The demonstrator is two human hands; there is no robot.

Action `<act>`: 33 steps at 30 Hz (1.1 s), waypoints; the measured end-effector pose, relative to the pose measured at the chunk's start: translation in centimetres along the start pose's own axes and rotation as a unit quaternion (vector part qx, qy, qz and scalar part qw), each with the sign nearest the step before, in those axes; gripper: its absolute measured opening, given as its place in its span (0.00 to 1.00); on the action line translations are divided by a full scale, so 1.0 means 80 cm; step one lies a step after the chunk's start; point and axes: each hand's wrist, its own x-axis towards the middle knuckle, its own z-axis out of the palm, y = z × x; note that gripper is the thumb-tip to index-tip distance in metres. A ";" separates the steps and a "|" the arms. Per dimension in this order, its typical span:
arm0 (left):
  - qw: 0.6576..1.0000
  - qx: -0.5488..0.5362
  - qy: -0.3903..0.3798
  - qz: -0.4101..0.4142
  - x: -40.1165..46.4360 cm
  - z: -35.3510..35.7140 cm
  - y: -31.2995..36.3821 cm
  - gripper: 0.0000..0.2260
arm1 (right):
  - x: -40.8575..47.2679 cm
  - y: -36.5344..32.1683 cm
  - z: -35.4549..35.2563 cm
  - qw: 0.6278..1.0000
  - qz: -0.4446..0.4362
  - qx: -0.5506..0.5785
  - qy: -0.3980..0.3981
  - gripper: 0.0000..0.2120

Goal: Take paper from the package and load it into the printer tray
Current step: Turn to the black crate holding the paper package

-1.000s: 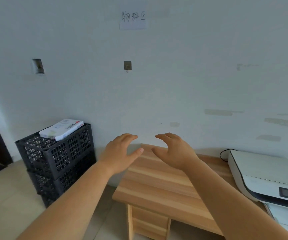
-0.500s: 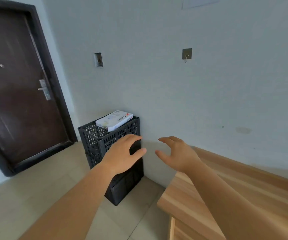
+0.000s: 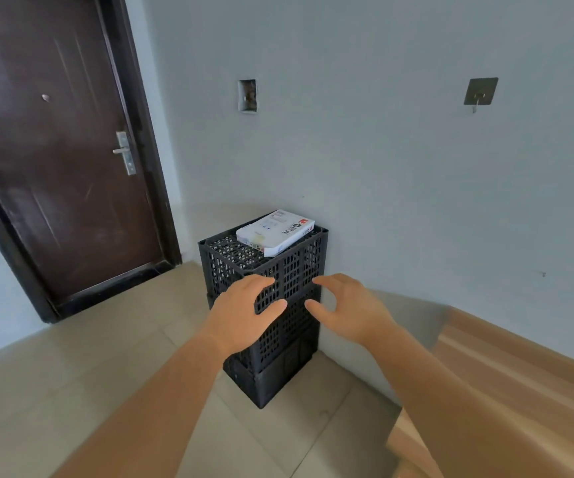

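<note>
A white paper package (image 3: 275,232) with red and black print lies flat on top of a stack of black plastic crates (image 3: 278,270) against the wall. My left hand (image 3: 244,308) and my right hand (image 3: 347,308) are held out in front of the crates, below the package and apart from it. Both hands are empty with fingers spread and curved. The printer is out of view.
A dark brown door (image 3: 54,150) with a metal handle stands at the left. The wooden table (image 3: 520,374) fills the lower right corner. Tiled floor (image 3: 72,374) lies open between the door and the crates. A metal hook (image 3: 480,93) hangs on the wall.
The view has swung left, away from the printer and table, bringing the crates and the door to the middle. Both hands stay raised and empty, closer to the crates.
</note>
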 end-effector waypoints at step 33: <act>0.998 0.033 -0.054 -0.011 0.335 -0.071 -0.391 0.25 | 0.466 -0.068 0.244 0.997 0.046 0.025 -0.057 0.29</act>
